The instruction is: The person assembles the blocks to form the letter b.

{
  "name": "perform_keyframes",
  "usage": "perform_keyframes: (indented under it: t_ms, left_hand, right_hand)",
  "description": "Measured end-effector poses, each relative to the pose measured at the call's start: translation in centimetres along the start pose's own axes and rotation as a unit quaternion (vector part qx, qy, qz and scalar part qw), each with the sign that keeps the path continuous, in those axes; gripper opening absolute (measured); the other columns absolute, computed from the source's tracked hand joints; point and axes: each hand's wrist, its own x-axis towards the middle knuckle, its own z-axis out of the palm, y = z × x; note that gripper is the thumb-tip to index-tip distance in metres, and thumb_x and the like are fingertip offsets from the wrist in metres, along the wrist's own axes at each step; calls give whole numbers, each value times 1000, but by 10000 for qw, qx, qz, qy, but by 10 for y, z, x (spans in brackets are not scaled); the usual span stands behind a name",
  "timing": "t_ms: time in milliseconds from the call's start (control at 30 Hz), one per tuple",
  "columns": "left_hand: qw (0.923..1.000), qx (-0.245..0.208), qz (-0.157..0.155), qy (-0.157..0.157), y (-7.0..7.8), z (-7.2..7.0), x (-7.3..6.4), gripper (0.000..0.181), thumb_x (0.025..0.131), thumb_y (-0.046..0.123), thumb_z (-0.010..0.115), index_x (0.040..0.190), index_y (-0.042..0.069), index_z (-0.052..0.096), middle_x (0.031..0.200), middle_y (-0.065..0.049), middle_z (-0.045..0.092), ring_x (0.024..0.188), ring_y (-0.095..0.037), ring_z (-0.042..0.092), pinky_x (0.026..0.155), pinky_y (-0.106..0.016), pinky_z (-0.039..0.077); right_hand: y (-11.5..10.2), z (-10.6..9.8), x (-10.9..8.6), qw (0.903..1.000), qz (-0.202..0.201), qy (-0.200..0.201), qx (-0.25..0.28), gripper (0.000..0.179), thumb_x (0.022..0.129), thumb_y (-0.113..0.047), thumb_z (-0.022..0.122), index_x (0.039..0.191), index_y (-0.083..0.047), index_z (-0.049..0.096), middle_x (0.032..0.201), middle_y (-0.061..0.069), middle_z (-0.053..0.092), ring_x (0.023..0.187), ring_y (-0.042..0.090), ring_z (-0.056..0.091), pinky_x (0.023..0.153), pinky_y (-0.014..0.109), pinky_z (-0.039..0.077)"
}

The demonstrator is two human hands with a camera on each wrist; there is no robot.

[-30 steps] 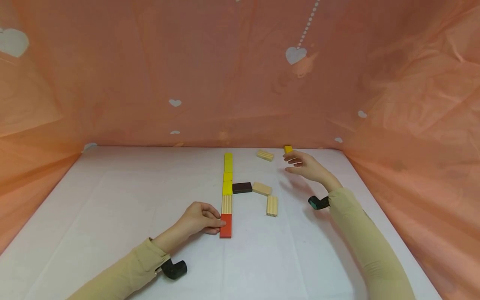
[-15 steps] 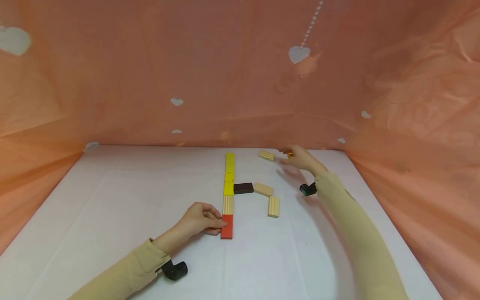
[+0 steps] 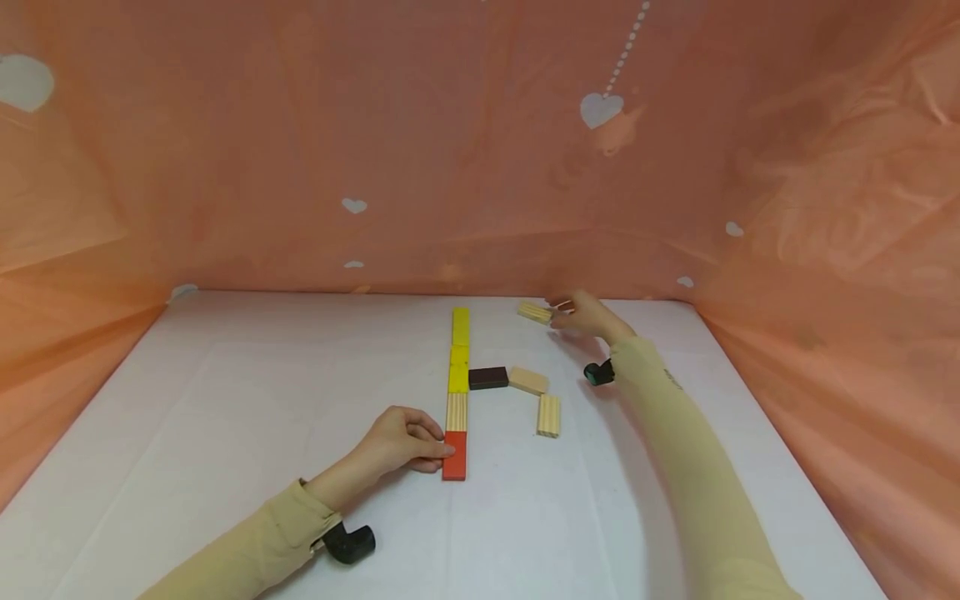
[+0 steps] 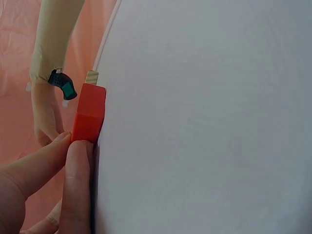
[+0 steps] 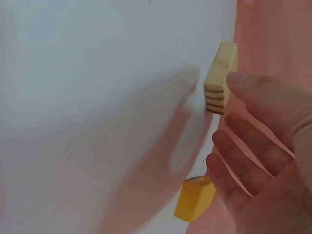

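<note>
My left hand pinches the side of a red block, thumb on top, as the left wrist view also shows. That block ends a straight column: above it lie a ridged pale wooden block and yellow blocks. At the far edge, my right hand hovers beside another ridged wooden block. In the right wrist view its fingers are spread loosely, and the thumb is at or very near that ridged block; contact is unclear. A loose yellow block lies below the fingers there, hidden in the head view.
A dark brown block touches the column's right side. From it a plain pale block slants right, and a ridged block stands lengthwise below. Pink heart-printed cloth rises behind the white table.
My right hand has moved left along the far edge, past the loose yellow block, to the ridged wooden block. The left hand stays at the red block.
</note>
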Motion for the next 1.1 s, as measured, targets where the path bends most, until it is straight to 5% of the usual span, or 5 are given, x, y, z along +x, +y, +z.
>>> perform_keyframes:
  t_ms: [200,700,1100]
  left_hand:
    - [10000,85,2,48,-1,2,-1,32,75,3,81,97,-9,61,73,-10,65,60,-20,67,60,-33,60]
    - [9999,30,-22,114,-2,-1,1,32,74,2,81,96,-9,61,71,-11,67,60,-20,67,61,-33,60]
    - [9998,143,39,114,-1,1,-1,31,74,4,81,95,-9,61,71,-10,66,59,-19,67,60,-33,60]
  right_hand:
    - [-10,8,15,9957,854,-94,-360,47,82,5,68,125,14,52,126,29,53,116,43,52,98,48,46]
    - [-12,20,28,9881,1053,-43,-1119,46,83,5,62,128,11,50,122,27,55,110,37,55,97,43,47]
    - [-9,23,27,9868,1203,77,-1078,41,86,7,60,127,9,54,123,25,57,112,35,54,97,43,47]
